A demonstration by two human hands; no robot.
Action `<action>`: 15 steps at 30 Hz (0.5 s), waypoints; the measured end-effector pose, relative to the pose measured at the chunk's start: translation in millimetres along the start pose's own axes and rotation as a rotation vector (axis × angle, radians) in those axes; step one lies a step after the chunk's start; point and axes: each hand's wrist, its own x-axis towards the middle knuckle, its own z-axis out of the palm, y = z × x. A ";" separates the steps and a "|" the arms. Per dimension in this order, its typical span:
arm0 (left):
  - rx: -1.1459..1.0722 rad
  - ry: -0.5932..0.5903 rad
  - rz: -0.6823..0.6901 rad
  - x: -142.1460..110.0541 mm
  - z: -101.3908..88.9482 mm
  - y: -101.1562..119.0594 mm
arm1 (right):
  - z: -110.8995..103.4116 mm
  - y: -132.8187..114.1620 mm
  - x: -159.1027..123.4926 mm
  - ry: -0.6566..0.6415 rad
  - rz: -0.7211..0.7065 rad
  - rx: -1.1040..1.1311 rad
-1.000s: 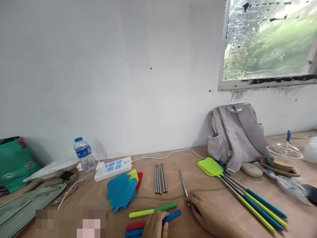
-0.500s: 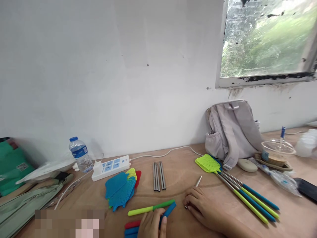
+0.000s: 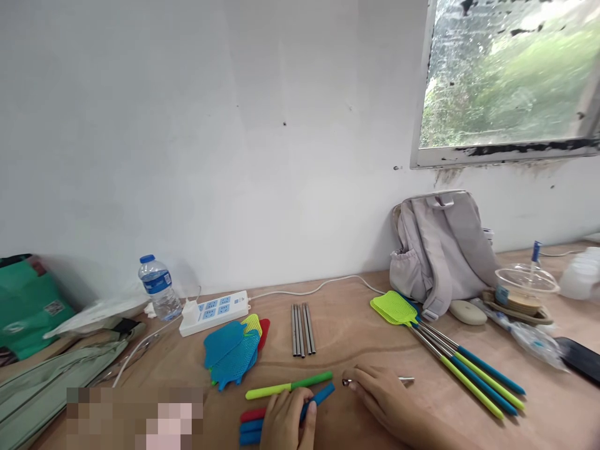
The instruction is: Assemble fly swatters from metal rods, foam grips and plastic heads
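Note:
My left hand is closed around a blue handle, whose far end sticks out to the right. My right hand grips a thin metal rod, one end poking out past the fingertips toward the blue handle, the two apart. Just beyond my left hand lie a yellow handle and a green handle in line. A red handle and several more blue handles rest beside it, partly hidden. Farther back sit loose metal rods and blue flyswatter heads.
Flyswatters with yellow and blue handles lie at right, near a grey backpack, a drink cup and a phone. A power strip and water bottle stand at back left, by a green bag.
The metal rod in my right hand has turned from slanting away to lying nearly level, its near end now facing my left hand. My left hand keeps its hold on the blue handle.

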 end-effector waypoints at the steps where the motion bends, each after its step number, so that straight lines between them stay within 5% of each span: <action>1: 0.000 -0.019 0.001 1.0 -2.9 2.1 | -0.1 -1.0 0.1 0.008 0.011 0.004; 15: -0.053 -0.138 0.017 4.3 -11.0 12.6 | -2.1 -11.3 -0.1 0.001 -0.050 0.042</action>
